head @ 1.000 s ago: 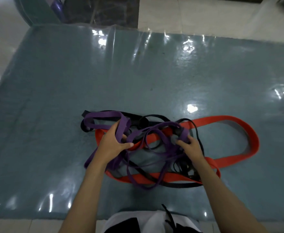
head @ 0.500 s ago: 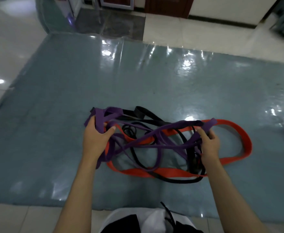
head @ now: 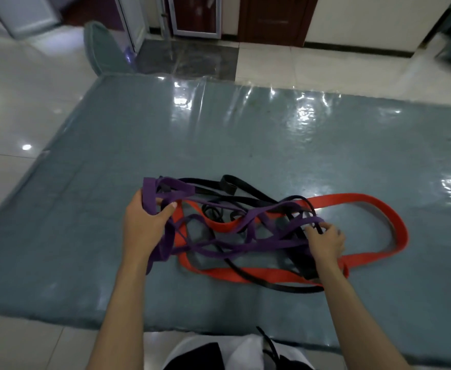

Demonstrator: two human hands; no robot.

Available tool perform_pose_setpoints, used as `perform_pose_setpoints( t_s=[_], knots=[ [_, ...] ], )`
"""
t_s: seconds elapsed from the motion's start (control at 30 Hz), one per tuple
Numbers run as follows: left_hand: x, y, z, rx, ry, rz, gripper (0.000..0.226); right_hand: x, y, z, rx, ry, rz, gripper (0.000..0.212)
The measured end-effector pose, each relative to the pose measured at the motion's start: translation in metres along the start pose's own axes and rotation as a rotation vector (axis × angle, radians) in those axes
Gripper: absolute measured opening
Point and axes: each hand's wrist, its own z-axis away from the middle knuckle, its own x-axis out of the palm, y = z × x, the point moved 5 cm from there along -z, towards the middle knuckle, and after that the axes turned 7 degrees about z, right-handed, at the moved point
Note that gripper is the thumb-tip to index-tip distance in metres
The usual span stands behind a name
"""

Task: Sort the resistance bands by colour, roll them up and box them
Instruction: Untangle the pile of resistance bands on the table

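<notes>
Now both grips, left hand [head: 145,225] and right hand [head: 325,243], clamp flat, floppy purple bands [head: 235,248].

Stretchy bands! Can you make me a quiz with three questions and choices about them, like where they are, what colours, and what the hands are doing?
1. Where does the tangle of bands lie?
A. in a box
B. on the blue-grey mat
C. on a chair

2. How many band colours show?
A. three
B. one
C. five

3. What is the left hand doing?
A. lying flat on the mat
B. pointing at the door
C. gripping a purple band

Answers:
1 B: the pile rests on the mat, and no box is in view.
2 A: purple band, red band and black band are all in the tangle.
3 C: the left hand has its fingers curled round a purple loop, while the right hand pinches strands at the other side.
</notes>
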Motion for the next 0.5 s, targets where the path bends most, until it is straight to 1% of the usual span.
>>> perform_pose_setpoints(
  t_s=[0.07, 0.1, 0.13, 0.17, 0.23, 0.27, 0.3, 0.33, 0.37, 0.4, 0.43, 0.5],
  knots=[
    [-0.009, 0.004, 0.001, -0.006, 0.028, 0.019, 0.037, -0.007, -0.016, 0.018, -0.192, 0.165, 0.067, 0.031],
    [-0.014, 0.007, 0.001, -0.007, 0.038, 0.022, 0.037, -0.007, -0.024, 0.027, -0.335, 0.221, 0.078, 0.028],
    [-0.017, 0.009, 0.002, -0.008, 0.045, 0.024, 0.038, -0.004, -0.033, 0.037, -0.501, 0.235, 0.094, 0.028],
    [-0.021, 0.010, 0.002, -0.004, 0.049, 0.028, 0.038, 0.005, -0.043, 0.046, -0.669, 0.201, 0.109, 0.030],
    [-0.025, 0.011, 0.002, 0.002, 0.052, 0.029, 0.040, 0.031, -0.062, 0.067, -0.968, 0.037, 0.205, 0.045],
    [-0.027, 0.012, 0.003, 0.005, 0.052, 0.026, 0.040, 0.048, -0.069, 0.076, -1.084, -0.072, 0.322, 0.059],
    [-0.027, 0.012, 0.004, 0.010, 0.050, 0.022, 0.039, 0.066, -0.072, 0.085, -1.151, -0.182, 0.479, 0.077],
    [-0.028, 0.012, 0.005, 0.010, 0.051, 0.019, 0.038, 0.084, -0.071, 0.090, -1.152, -0.291, 0.640, 0.093],
    [-0.028, 0.013, 0.007, 0.016, 0.048, 0.018, 0.038, 0.098, -0.067, 0.092, -1.110, -0.362, 0.773, 0.104],
    [-0.029, 0.014, 0.008, 0.019, 0.046, 0.020, 0.037, 0.107, -0.064, 0.092, -1.071, -0.364, 0.861, 0.111],
    [-0.029, 0.014, 0.009, 0.021, 0.043, 0.020, 0.037, 0.111, -0.063, 0.090, -1.043, -0.317, 0.918, 0.113],
    [-0.030, 0.014, 0.010, 0.017, 0.046, 0.015, 0.033, 0.113, -0.063, 0.083, -0.999, -0.194, 0.971, 0.106]
  ],
)
